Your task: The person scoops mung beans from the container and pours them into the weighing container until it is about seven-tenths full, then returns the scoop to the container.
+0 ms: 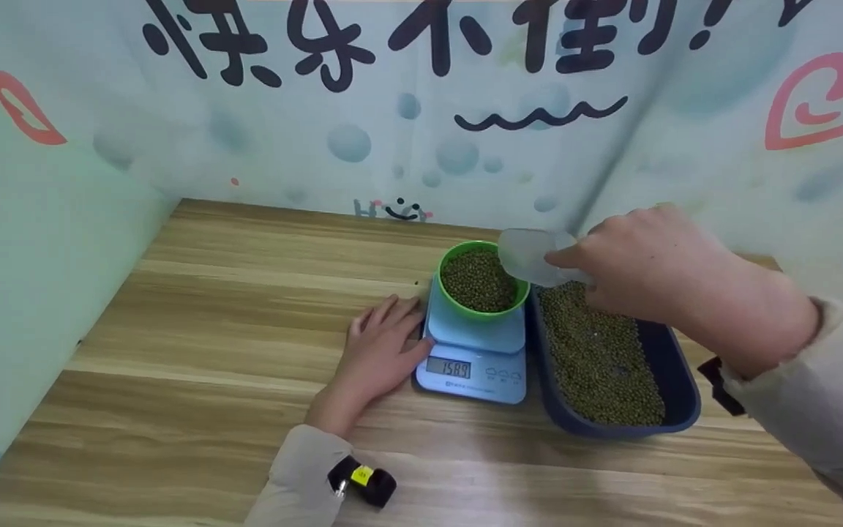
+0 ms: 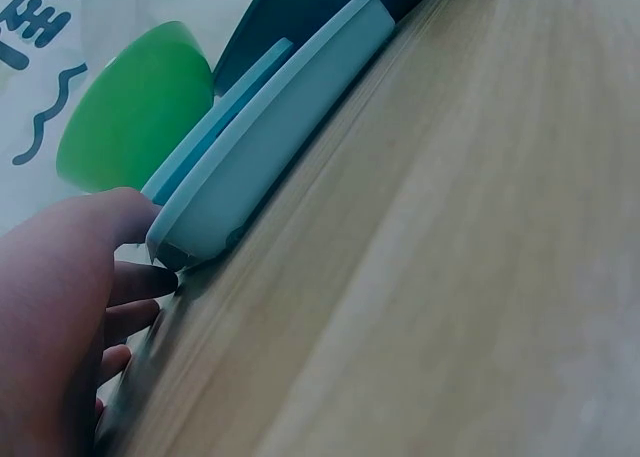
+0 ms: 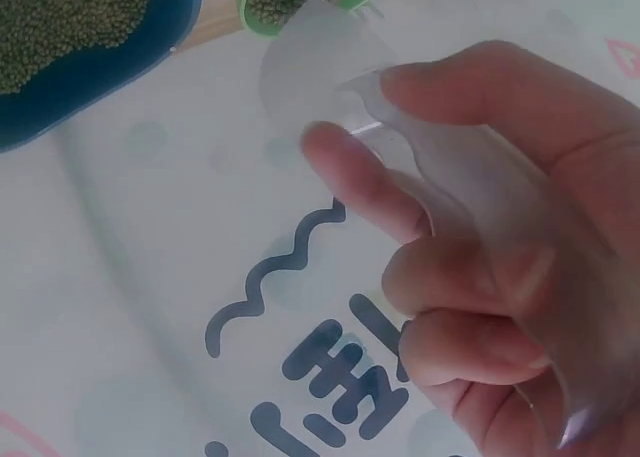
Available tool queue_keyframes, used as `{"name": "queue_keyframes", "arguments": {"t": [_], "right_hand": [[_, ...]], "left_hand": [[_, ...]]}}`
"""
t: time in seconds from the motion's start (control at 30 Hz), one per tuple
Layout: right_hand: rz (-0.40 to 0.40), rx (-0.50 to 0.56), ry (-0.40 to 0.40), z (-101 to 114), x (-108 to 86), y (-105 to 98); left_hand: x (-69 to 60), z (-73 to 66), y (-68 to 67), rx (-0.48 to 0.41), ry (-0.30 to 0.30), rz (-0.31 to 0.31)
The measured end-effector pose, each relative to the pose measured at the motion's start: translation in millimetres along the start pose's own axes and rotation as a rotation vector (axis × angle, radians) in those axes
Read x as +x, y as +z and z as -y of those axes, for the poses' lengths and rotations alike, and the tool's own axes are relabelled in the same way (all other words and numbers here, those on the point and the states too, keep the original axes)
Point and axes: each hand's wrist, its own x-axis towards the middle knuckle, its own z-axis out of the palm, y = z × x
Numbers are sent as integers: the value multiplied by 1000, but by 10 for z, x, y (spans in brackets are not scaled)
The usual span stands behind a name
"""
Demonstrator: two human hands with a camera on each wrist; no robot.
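Note:
In the head view a green bowl [image 1: 521, 297] of small greenish-brown beans [image 1: 484, 282] stands on a light-blue kitchen scale [image 1: 476, 337], whose display seems to read 158.9. My right hand [image 1: 648, 267] grips a translucent plastic scoop [image 1: 530, 256] by its handle, the scoop's end over the bowl's right rim. The right wrist view shows fingers curled round the scoop [image 3: 480, 192], with no beans visible in it. My left hand [image 1: 385, 344] lies on the table with fingers spread, its thumb touching the scale's left edge. The left wrist view shows that thumb against the scale [image 2: 270, 137].
A dark-blue tub [image 1: 564, 421] holding more beans stands right of the scale, beneath my right hand. A printed cloth [image 1: 282, 146] with large black characters hangs behind the wood-grain table [image 1: 209, 315]. A few stray specks lie left of the bowl.

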Motion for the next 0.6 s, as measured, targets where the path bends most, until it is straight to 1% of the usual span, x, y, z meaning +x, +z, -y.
{"name": "queue_keyframes", "arguments": {"t": [0.07, 0.17, 0.3, 0.37, 0.4, 0.47, 0.53, 0.6], "right_hand": [[-6, 16, 13, -18, -41, 30], [-33, 81, 68, -68, -145, 115], [-151, 170, 158, -153, -365, 348], [-223, 216, 190, -183, -492, 514], [-237, 242, 217, -190, -555, 599], [-243, 303, 281, -191, -671, 763], [-231, 381, 359, -178, -764, 917], [-187, 471, 442, -154, -829, 1045]], "left_hand": [[6, -10, 3, 4, 3, 2], [18, -24, 1, 12, 2, 4], [25, -29, -6, 15, -10, 8], [22, -25, -10, 18, -15, 8], [19, -22, -11, 18, -16, 8], [15, -14, -9, 14, -16, 5], [12, -5, -1, 6, -13, 7], [3, 5, 12, -2, -16, 12]]}}
